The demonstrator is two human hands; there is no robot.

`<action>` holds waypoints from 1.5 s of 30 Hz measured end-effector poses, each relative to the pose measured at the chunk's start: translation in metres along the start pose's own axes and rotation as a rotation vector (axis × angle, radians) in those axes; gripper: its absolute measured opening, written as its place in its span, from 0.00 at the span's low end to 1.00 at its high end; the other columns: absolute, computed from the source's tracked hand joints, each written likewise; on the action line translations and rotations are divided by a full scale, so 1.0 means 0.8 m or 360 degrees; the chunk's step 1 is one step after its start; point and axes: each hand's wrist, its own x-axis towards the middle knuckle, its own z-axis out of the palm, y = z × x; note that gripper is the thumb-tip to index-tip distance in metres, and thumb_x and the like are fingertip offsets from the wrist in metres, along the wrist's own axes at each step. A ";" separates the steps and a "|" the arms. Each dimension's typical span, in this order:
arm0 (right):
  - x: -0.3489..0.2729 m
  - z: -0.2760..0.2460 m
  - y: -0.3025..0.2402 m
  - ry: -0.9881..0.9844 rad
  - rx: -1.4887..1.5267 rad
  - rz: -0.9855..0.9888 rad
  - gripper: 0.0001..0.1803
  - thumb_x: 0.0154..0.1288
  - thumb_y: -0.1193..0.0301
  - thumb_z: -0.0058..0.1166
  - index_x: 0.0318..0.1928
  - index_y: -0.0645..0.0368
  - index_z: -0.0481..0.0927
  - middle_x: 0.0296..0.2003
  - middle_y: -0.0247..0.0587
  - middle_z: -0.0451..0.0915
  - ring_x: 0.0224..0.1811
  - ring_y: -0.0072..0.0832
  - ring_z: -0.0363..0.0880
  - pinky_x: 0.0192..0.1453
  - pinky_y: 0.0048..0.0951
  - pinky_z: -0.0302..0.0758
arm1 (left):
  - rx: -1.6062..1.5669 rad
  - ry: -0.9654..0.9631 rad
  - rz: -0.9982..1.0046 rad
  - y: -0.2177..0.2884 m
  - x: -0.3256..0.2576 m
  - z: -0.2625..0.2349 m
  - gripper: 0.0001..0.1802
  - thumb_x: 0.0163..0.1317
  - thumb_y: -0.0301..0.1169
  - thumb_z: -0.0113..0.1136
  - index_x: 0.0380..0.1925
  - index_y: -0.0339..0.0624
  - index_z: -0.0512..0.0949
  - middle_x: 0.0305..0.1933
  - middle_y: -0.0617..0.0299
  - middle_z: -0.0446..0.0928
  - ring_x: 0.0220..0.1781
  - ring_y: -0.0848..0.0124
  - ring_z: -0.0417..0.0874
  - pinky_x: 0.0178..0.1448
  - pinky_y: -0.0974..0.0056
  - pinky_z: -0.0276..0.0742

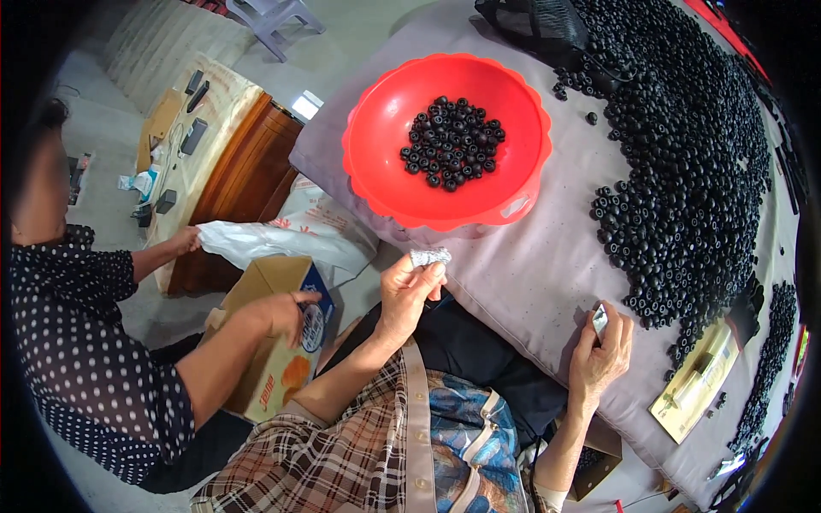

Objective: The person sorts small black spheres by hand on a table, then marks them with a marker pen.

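Observation:
My left hand [404,299] is closed, thumb pressed to the fingers, just below a red scalloped bowl [376,162]. A crinkled silvery-white piece [430,256] covers or sits at a fingertip; whether it is held or wrapped on is unclear. Inside the bowl lies a cluster of small black ring-like beads [453,144]. My right hand [601,359] has its fingers curled, close above the grey cloth surface [522,291], left of a large spread of the same black pieces [684,188]. A silvery piece [599,321] shows at its fingers too. Anything inside either grip is hidden.
A yellowish card [697,380] lies at the right beside the black pieces, and a black mesh bag [539,30] at the top. On the left a person in a dotted top [94,359] holds a white plastic bag [256,239] beside a cardboard box [274,286].

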 end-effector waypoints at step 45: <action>0.006 -0.003 -0.007 0.0016 -0.0074 -0.0039 0.18 0.44 0.81 0.52 0.40 0.59 0.76 0.32 0.43 0.74 0.32 0.40 0.74 0.36 0.35 0.71 | 0.1571 -0.1133 0.0219 -0.208 0.079 -0.175 0.24 0.61 0.37 0.51 0.55 0.37 0.66 0.59 0.49 0.67 0.61 0.58 0.66 0.64 0.61 0.59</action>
